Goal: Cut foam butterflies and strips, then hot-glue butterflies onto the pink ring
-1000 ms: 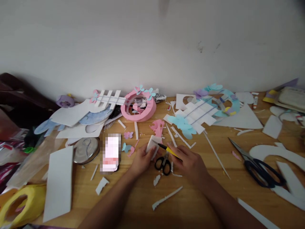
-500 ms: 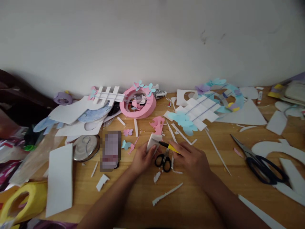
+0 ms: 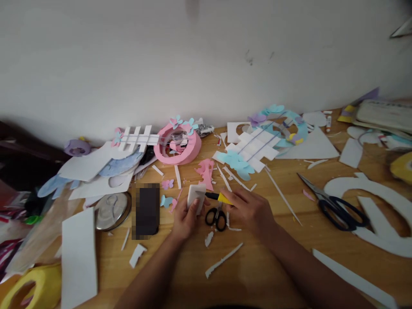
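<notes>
My left hand (image 3: 184, 222) is closed around a small white foam-board piece (image 3: 195, 193), holding it upright with the thumb across its near face. In my right hand (image 3: 252, 209) is a yellow and black craft knife (image 3: 222, 198), its dark tip pointing left at the edge of the piece. Whether the blade touches the foam cannot be made out. Just beneath the knife, small black-handled scissors (image 3: 216, 218) lie on the wooden table (image 3: 257, 268). A pink paper scrap (image 3: 206, 171) lies beyond the white piece.
A phone (image 3: 147, 210) and a round metal lid (image 3: 112, 210) lie to the left. Large scissors (image 3: 337, 208) rest at right near a white cut-out ring (image 3: 331, 189). Behind stand a pink ring decoration (image 3: 195, 148) and a blue one (image 3: 302, 128). Foam strips lie scattered about.
The view has shifted slightly, moving the scene left. The knife tip has drawn back from the face of the foam piece to its right edge. The phone screen has gone dark.
</notes>
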`<state>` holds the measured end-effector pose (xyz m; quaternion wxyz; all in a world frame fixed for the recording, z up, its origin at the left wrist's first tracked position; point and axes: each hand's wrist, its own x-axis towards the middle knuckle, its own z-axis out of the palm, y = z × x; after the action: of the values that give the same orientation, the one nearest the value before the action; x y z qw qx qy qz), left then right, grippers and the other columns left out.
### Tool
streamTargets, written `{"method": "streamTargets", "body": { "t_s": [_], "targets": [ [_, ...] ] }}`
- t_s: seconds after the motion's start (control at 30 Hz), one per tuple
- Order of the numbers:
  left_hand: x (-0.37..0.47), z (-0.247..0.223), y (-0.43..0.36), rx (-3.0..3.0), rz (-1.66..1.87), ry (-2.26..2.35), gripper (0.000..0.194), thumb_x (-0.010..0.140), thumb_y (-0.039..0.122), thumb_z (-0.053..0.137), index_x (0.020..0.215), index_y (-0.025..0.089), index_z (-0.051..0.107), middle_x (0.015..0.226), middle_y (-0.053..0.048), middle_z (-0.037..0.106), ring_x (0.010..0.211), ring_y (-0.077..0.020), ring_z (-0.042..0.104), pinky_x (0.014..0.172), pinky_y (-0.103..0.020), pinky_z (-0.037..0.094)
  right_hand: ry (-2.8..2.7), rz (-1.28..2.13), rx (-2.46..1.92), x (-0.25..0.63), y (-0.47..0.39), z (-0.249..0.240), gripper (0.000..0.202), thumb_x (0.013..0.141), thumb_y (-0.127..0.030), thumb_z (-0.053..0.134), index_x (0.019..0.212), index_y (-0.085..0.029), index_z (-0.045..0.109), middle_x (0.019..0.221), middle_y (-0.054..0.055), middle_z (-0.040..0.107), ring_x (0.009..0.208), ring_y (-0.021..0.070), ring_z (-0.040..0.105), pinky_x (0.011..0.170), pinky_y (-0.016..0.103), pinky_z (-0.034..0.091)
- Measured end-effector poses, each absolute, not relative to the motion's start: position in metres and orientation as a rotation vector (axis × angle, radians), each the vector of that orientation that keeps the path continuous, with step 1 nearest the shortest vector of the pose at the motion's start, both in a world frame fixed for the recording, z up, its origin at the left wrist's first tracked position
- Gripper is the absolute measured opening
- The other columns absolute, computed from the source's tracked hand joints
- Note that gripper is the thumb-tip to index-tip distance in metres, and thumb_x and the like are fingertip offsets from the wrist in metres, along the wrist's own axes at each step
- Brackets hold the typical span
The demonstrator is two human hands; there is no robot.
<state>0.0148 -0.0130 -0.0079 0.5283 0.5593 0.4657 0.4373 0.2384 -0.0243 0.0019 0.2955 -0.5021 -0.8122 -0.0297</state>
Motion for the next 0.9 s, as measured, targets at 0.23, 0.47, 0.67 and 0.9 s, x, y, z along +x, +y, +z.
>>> {"method": "streamTargets", "body": {
  "t_s": [0.23,0.47,0.67,0.9],
  "targets": [
    [0.000,-0.002,0.000,0.928,1.743,1.092,0.034,0.082,0.051,0.070,0.089,0.017,0.067,0.064,-0.002,0.063,0.049,-0.0107,0.052,0.044,-0.021,0.038,-2.066,-0.122,-1.456,0.247,-0.020,0.003,0.030,0.094,-0.022,0.060,0.123,-0.028,0.068,0.084,0.003,0.073,0.075,0.0172,0.066,0.065,0.028,0.045],
    [0.013,-0.006,-0.001,1.072,1.374,1.154,0.037,0.088,0.053,0.063,0.081,0.016,0.062,0.059,-0.002,0.063,0.046,-0.0114,0.053,0.042,-0.022,0.039,-2.102,-0.088,-1.240,0.242,-0.023,0.006,0.034,0.097,-0.025,0.058,0.129,-0.027,0.066,0.086,0.004,0.074,0.077,0.0175,0.067,0.070,0.029,0.048],
    [0.017,-0.014,-0.008,1.214,1.041,1.271,0.043,0.087,0.063,0.059,0.077,0.020,0.058,0.055,0.000,0.062,0.040,-0.0142,0.052,0.039,-0.024,0.036,-2.099,0.036,-1.214,0.237,-0.029,-0.001,0.039,0.096,-0.021,0.057,0.133,-0.030,0.064,0.087,0.004,0.073,0.078,0.0179,0.068,0.072,0.030,0.051],
    [0.016,-0.011,-0.005,1.194,0.940,1.213,0.036,0.088,0.058,0.059,0.081,0.022,0.059,0.055,-0.001,0.062,0.037,-0.0149,0.048,0.037,-0.026,0.031,-2.042,0.101,-1.261,0.237,-0.025,-0.008,0.037,0.095,-0.020,0.055,0.130,-0.026,0.064,0.086,0.004,0.072,0.077,0.0184,0.067,0.072,0.030,0.053]
  ]
}}
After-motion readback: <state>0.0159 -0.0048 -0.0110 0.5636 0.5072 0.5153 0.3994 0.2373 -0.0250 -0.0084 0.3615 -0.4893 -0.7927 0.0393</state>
